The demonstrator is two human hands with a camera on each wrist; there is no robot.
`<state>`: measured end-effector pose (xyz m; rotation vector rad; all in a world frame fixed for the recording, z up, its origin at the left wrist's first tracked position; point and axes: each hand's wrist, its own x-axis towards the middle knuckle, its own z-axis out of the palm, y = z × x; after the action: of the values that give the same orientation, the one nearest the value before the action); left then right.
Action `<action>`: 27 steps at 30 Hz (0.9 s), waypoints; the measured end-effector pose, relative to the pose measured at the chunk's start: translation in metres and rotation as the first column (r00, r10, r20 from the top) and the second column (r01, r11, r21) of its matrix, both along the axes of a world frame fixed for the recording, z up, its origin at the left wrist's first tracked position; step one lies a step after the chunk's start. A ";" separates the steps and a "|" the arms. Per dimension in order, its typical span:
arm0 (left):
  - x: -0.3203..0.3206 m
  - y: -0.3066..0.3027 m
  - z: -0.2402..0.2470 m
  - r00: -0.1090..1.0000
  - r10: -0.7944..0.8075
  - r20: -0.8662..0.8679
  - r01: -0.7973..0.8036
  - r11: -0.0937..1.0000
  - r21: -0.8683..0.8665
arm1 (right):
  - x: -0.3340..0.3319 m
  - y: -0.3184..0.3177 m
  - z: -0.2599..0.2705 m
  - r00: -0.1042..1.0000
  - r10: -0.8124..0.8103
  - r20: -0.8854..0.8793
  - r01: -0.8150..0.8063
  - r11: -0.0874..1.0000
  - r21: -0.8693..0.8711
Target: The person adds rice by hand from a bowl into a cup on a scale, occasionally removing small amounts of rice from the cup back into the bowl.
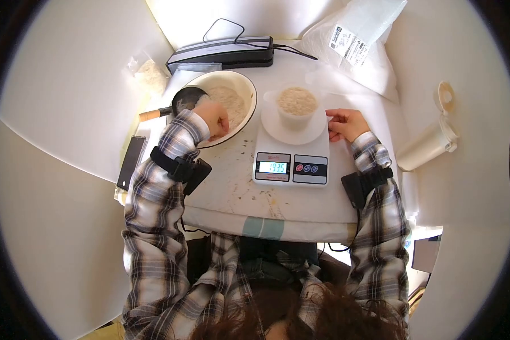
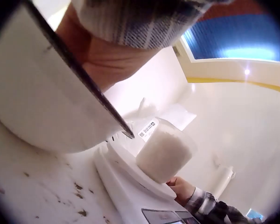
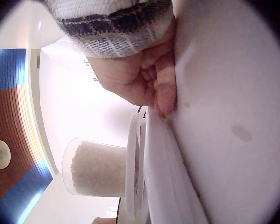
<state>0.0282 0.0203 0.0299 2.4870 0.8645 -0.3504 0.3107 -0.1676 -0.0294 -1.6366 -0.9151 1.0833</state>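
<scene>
In the head view the left hand (image 1: 212, 118) is down inside a white bowl (image 1: 248, 116) of pale grains, beside a dark ladle (image 1: 187, 100); its fingertips are hidden. The bowl's wall (image 2: 51, 102) covers the fingers in the left wrist view. A white scale (image 1: 321, 144) with lit digits bears a round white plate (image 1: 292, 136) and a clear cup of pale grains (image 1: 296, 102), upright. The right hand (image 1: 347, 123) rests on the table by the scale's right side, fingers loosely bent, holding nothing visible; the right wrist view shows the hand (image 3: 142, 77) close to the scale's edge.
Behind the bowl lies a black and silver device (image 1: 221, 54) with a cable. A large clear bag (image 1: 374, 62) with a label stands at the back right. A pale container (image 1: 428, 148) with an open lid is at the right, a dark flat object (image 1: 131, 161) at the left.
</scene>
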 end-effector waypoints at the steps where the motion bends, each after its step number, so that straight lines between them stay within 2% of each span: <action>1: -0.001 0.000 0.004 0.996 0.041 0.079 -0.041 0.999 -0.006 | 0.000 0.000 -0.001 1.000 0.012 0.000 -0.012 1.000 0.004; 2: -0.004 0.001 0.005 0.984 0.083 0.156 -0.082 0.997 -0.016 | 0.001 0.000 -0.001 1.000 0.012 -0.001 -0.012 1.000 0.003; 8: -0.008 0.004 0.025 0.943 0.260 0.209 -0.279 0.958 0.067 | 0.002 0.001 -0.004 1.000 0.009 0.009 -0.009 1.000 0.007; 10: -0.009 0.007 0.030 0.932 0.294 0.214 -0.304 0.952 0.017 | 0.003 0.002 -0.007 1.000 -0.003 -0.005 0.003 1.000 0.011; 18: 0.014 -0.004 0.069 0.957 0.184 0.224 -0.210 0.973 0.095 | 0.003 0.001 -0.006 1.000 0.008 -0.015 -0.008 1.000 0.017; 24: 0.063 -0.027 0.092 0.948 -0.080 0.308 0.046 0.992 0.116 | 0.003 0.000 -0.005 1.000 0.014 -0.008 -0.013 1.000 0.028; 27: 0.090 -0.040 0.084 0.921 -0.112 0.374 0.091 0.993 0.074 | 0.004 0.000 -0.007 1.000 0.010 -0.029 -0.009 0.999 0.040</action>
<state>0.1178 -0.0193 0.1136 2.5344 0.5942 0.1227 0.3142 -0.1678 -0.0363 -1.5811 -0.9211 1.0857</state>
